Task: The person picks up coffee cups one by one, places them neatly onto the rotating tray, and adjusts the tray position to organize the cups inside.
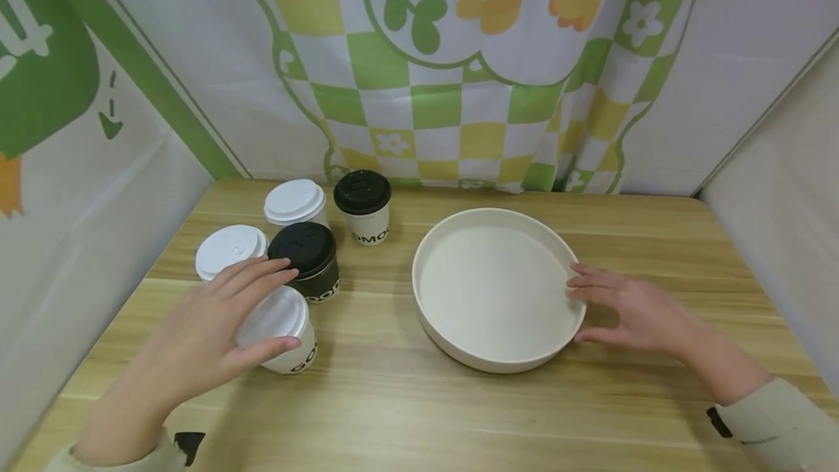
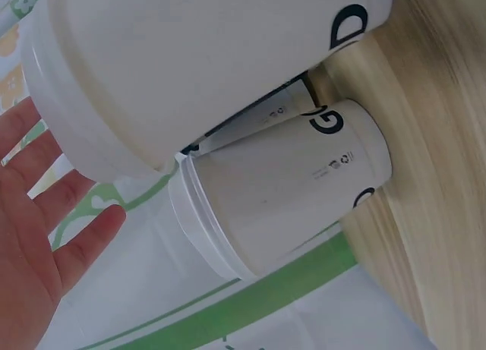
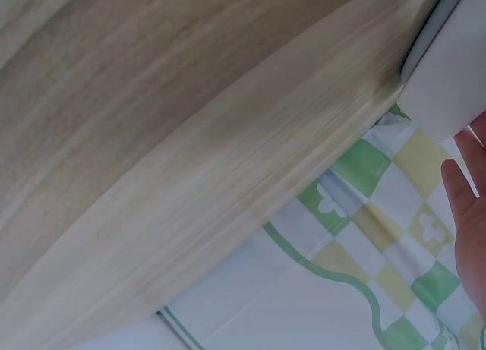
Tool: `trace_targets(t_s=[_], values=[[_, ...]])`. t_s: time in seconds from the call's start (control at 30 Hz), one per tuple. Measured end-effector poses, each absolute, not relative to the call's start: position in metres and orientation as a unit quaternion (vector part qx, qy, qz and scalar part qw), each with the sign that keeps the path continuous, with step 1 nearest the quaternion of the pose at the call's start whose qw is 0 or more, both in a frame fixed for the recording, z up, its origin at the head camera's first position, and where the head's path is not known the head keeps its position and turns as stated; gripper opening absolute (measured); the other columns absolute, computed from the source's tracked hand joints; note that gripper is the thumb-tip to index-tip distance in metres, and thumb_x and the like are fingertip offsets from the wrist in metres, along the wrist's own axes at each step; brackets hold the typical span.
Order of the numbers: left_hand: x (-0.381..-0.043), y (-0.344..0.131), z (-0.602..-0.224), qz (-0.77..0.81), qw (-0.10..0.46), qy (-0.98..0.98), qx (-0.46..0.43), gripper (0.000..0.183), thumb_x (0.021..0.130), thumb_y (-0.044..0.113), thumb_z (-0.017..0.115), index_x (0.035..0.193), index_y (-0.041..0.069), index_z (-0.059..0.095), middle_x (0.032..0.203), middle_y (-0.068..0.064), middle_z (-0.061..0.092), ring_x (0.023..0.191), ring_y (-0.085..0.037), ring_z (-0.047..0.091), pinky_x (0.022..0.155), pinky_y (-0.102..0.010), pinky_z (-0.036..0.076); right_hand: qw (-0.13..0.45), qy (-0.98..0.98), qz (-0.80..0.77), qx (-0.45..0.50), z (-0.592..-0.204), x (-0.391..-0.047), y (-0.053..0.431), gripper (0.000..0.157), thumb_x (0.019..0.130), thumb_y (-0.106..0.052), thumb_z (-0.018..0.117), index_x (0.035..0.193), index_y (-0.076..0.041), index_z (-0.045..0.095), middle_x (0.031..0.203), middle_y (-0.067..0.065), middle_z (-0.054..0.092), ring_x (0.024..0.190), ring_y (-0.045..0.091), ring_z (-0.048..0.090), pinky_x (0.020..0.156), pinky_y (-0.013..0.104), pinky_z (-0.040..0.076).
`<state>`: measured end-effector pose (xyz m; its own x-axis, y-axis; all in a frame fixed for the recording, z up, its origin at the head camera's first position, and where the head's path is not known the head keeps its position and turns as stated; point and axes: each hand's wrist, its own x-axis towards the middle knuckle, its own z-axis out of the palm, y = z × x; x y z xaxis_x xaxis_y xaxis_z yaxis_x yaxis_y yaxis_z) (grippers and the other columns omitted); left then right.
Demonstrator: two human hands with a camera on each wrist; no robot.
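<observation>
My left hand (image 1: 216, 319) hovers over the nearest white-lidded paper cup (image 1: 298, 348), its fingers spread and relaxed above the lid. In the left wrist view the fingers (image 2: 67, 198) reach beside the large near cup's lid (image 2: 72, 99), with another white-lidded cup (image 2: 288, 190) beyond. On the right, a round cream tray (image 1: 494, 282) with a low rim lies on the table. My right hand (image 1: 629, 308) is at its right edge, fingertips over the rim and thumb by the outer wall. The right wrist view shows the right hand (image 3: 474, 221) beside the tray's wall (image 3: 448, 77).
Behind my left hand stand a black cup with a black lid (image 1: 304, 246), two more white-lidded cups, one at the left (image 1: 231, 248) and one farther back (image 1: 295, 199), and a white cup with a black lid (image 1: 362, 191). A checkered curtain (image 1: 446, 115) borders the wooden table's (image 1: 419, 414) far edge.
</observation>
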<state>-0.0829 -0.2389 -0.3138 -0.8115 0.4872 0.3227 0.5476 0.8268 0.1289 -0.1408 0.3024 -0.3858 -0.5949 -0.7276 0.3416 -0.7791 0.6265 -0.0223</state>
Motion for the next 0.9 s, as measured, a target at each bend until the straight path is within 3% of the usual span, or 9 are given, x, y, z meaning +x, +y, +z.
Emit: trace_targets(t_s=[0.23,0.53,0.73,0.9], values=[[-0.083,-0.243,-0.319,-0.115,0.146,-0.943,-0.278,0.077,0.072,0.056,0.08,0.135,0.016,0.059,0.135,-0.006,0.061,0.124,-0.034,0.055,0.093,-0.061,0.046,0.151,-0.891,0.084,0.421,-0.387,-0.14,0.303,0.062,0.071,-0.053,0.084,0.112,-0.008,0.073,0.126,0.013,0.069,0.118,0.033,0.063,0.086,0.043,0.055],[-0.084,-0.246,-0.323,-0.109,0.127,-0.947,-0.274,0.08,0.067,0.06,0.082,0.129,0.014,0.062,0.128,-0.006,0.063,0.117,-0.031,0.059,0.088,-0.057,0.049,0.159,-0.885,0.097,0.426,-0.39,-0.142,0.305,0.06,0.074,-0.056,0.08,0.111,-0.008,0.073,0.124,0.01,0.07,0.119,0.032,0.063,0.104,0.018,0.043],[-0.085,-0.248,-0.325,-0.11,0.102,-0.951,-0.269,0.081,0.067,0.061,0.082,0.131,0.015,0.061,0.131,-0.004,0.062,0.116,-0.031,0.06,0.087,-0.056,0.05,0.162,-0.885,0.098,0.426,-0.39,-0.143,0.304,0.06,0.075,-0.057,0.079,0.11,-0.008,0.073,0.124,0.011,0.07,0.118,0.032,0.063,0.099,0.025,0.048],[-0.086,-0.248,-0.327,-0.115,0.096,-0.95,-0.274,0.082,0.065,0.055,0.086,0.132,0.017,0.06,0.132,-0.003,0.06,0.114,-0.029,0.061,0.087,-0.053,0.052,0.161,-0.885,0.101,0.424,-0.391,-0.142,0.305,0.06,0.074,-0.056,0.079,0.11,-0.008,0.073,0.123,0.01,0.07,0.117,0.032,0.063,0.104,0.018,0.043]])
